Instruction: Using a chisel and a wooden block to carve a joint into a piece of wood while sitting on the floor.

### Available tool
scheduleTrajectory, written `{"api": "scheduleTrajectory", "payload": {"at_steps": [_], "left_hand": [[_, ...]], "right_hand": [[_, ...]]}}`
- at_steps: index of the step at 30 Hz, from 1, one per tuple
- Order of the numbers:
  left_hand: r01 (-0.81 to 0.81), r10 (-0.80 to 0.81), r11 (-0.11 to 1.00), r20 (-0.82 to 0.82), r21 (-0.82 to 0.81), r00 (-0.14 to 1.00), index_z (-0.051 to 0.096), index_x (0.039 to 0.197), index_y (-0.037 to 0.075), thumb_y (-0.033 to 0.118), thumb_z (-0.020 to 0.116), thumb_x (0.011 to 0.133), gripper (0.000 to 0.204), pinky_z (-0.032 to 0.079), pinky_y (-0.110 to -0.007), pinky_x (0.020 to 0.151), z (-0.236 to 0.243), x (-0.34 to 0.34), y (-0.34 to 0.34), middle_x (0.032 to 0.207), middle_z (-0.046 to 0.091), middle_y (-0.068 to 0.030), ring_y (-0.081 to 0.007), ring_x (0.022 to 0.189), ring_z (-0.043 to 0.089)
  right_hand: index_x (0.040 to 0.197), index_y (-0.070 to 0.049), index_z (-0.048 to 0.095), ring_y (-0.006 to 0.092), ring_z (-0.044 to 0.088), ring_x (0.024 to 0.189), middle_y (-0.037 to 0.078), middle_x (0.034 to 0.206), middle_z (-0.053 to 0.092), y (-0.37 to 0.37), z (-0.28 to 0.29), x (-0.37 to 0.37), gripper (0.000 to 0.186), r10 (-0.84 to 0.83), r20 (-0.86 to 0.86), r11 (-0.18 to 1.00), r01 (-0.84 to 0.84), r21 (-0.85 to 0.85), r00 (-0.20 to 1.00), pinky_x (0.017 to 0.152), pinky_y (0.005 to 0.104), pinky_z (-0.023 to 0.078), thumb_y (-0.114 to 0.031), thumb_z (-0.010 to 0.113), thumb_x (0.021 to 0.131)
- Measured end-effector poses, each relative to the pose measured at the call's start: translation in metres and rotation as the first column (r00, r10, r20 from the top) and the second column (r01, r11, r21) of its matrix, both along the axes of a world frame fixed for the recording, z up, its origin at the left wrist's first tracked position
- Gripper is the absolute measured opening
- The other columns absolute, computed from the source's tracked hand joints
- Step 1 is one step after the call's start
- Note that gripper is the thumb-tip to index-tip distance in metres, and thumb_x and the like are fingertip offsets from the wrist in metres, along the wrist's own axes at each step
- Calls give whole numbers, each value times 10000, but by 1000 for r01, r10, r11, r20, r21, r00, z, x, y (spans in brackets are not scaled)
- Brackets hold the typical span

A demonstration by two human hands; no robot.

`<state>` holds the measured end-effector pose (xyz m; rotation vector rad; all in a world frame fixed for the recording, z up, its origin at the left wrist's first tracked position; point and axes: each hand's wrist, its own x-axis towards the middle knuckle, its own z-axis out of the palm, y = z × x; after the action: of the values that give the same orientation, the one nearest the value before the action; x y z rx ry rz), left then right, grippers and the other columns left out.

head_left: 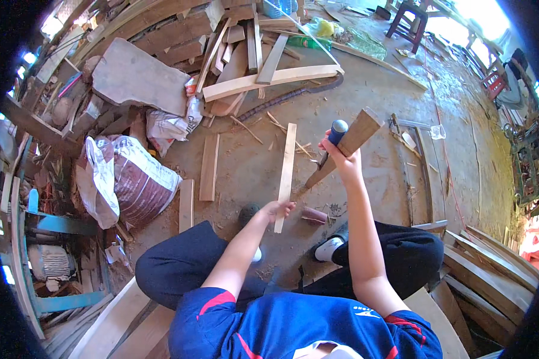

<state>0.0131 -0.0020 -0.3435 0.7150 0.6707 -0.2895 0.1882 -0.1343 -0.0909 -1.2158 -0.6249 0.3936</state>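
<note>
My left hand (pixel 276 210) is closed round the lower part of a thin pale wooden strip (pixel 287 158), which points away from me. Farther out and to the right, my right hand (pixel 341 160) grips a blue-handled tool (pixel 336 133) with a round silver end showing above the fist. A dark part of that tool shows below the fingers, but its kind is unclear. Right behind this hand slants a thicker brown board (pixel 362 128); whether the fingers also touch it cannot be made out. Between my feet lies a reddish-brown roll (pixel 314 215).
Loose boards (pixel 209 167) lie on the floor to the left, near a full woven sack (pixel 141 176). Piled timber (pixel 179 51) and a large slab (pixel 139 78) stand at the far left. A wooden frame (pixel 422 167) lies right, with stacked planks (pixel 491 269) nearer me.
</note>
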Motion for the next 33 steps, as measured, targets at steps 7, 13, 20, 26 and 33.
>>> {"api": "scheduleTrajectory", "payload": {"at_steps": [7,13,20,26,33], "left_hand": [[114,-118,993,-175,-36,977,478,919,127,775,341,785,676,411,-262,453,35,-8,50,662,465,-34,-129,511,464],[417,-246,838,-440,350,864,457,941,116,814,348,738,736,348,-240,418,38,-41,67,640,403,10,-84,455,360],[227,-130,928,-314,297,941,530,687,71,663,450,823,612,534,-353,605,22,-52,-8,634,565,-76,-229,609,622],[-5,7,943,5,-334,1000,568,916,-28,459,504,820,501,509,-282,591,14,-73,-81,895,616,-174,-207,701,604],[-20,289,770,321,-638,902,487,1096,165,661,489,808,574,385,-247,480,-10,-51,-57,746,509,-69,-147,611,509]], "right_hand": [[958,-32,603,100,581,797,6,863,613,5,-2,-13,218,-94,122,993,101,-55,988,753,268,468,-73,704,770],[955,-30,610,70,510,712,-13,780,577,6,-1,-16,249,-79,158,996,85,-29,984,653,241,440,-133,727,761],[960,-32,603,83,565,761,-4,839,599,-8,-8,3,236,-92,60,996,93,-7,994,696,243,464,-67,724,760],[962,-48,581,111,572,700,8,804,582,-19,-17,24,223,-186,32,981,184,53,982,654,257,465,-82,705,780],[975,-34,566,122,576,716,20,811,589,-7,-1,12,210,-156,56,986,152,75,986,674,262,463,-66,680,801]]}}
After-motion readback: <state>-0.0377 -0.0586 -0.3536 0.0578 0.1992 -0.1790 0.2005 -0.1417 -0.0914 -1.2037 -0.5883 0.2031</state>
